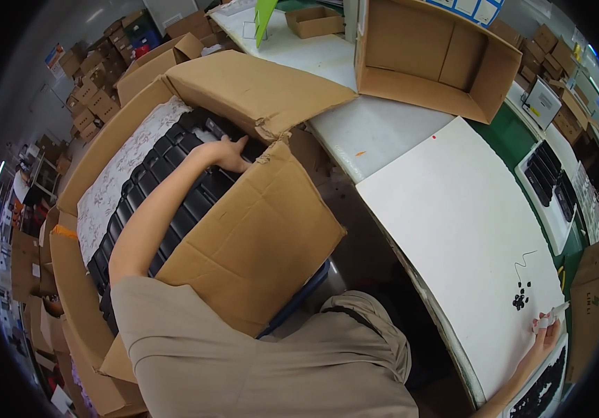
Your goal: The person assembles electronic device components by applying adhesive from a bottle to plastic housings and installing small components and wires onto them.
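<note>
My left hand (226,155) reaches down into a large open cardboard box (257,237) on the left. Its thumb and fingers are spread apart over the black plastic parts (163,174), which lie in close ribbed rows inside. The fingertips touch or nearly touch the parts by the box's right wall; the exact contact is hidden. At the far right, my right hand (544,333) rests at the edge of a white work surface (452,202), closed on a slim white pointed thing (558,308). Beside it lies a small cluster of black pieces (520,301).
Crumpled white patterned sheeting (129,157) lines the box's far side, and one flap (257,83) leans toward the table. An open carton (438,56) stands at the back of the table. More black parts (546,174) lie on a white tray at right.
</note>
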### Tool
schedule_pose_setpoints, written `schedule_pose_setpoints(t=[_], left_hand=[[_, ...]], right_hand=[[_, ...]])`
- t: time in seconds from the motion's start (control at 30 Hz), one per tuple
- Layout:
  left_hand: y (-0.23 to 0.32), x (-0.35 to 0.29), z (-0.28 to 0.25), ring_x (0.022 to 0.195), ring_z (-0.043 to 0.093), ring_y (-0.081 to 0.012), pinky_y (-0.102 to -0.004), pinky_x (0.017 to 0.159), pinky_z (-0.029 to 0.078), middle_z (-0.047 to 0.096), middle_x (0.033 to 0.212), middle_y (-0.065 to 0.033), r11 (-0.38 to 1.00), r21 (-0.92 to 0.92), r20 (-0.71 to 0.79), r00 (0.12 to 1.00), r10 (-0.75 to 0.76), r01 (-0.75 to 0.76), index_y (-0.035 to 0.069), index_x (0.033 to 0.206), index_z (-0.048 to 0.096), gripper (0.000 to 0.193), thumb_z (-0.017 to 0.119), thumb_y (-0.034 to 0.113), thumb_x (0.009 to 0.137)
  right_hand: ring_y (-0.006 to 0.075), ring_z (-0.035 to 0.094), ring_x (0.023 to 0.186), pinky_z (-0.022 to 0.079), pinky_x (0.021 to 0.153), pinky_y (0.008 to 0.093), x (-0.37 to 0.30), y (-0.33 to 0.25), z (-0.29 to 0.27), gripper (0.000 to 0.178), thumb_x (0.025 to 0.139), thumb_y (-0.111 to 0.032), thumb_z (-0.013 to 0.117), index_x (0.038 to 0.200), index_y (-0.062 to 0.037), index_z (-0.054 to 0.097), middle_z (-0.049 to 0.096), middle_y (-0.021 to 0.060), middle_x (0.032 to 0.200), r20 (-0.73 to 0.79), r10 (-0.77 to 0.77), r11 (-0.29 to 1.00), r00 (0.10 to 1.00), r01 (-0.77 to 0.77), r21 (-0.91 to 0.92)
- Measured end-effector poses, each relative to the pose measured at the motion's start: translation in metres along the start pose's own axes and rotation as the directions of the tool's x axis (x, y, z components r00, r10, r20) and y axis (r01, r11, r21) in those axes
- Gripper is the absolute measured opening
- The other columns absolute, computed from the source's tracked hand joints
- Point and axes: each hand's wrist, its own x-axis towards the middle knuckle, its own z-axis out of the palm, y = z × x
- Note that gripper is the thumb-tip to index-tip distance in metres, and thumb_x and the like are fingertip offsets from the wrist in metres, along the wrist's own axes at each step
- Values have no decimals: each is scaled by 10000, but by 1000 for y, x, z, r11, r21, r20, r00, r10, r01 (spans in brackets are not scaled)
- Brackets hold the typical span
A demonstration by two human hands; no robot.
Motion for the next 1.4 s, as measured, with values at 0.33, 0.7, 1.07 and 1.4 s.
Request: schedule_pose_setpoints(t=[0.33,0.7,1.07,1.4], left_hand=[[-40,36,-15,1200,412,-249,-320,964,349,431,1313,-179,928,-321,-11,980,197,-190,36,1322,372,829,612,472,659],[-38,14,-18,1096,445,-218,-302,948,340,523,1162,-125,749,-561,-301,930,212,-352,24,1215,481,653,705,201,627],[3,13,-4,1069,534,-309,-319,925,405,607,1068,-200,969,-177,-342,934,103,-172,10,1071,598,612,634,453,650],[-21,47,-9,1117,500,-258,-302,967,367,524,1249,-139,844,-348,-171,913,371,-408,50,1207,534,729,724,453,631]], right_hand=[[163,552,905,449,794,292,-1,-6,-1,428,876,-144,493,1251,42,406,568,128,1044,9,24,999,1000,-23,-34],[118,514,785,418,702,266,-2,-4,4,351,898,-208,492,1200,-31,472,554,49,976,6,10,999,1000,-10,-34],[108,512,763,420,668,256,-1,-1,3,340,900,-190,489,1198,-26,471,561,47,957,-7,27,999,1000,-27,-31],[126,532,794,435,691,265,2,2,-2,373,882,-159,483,1217,2,444,572,78,974,22,20,999,1000,-19,-31]])
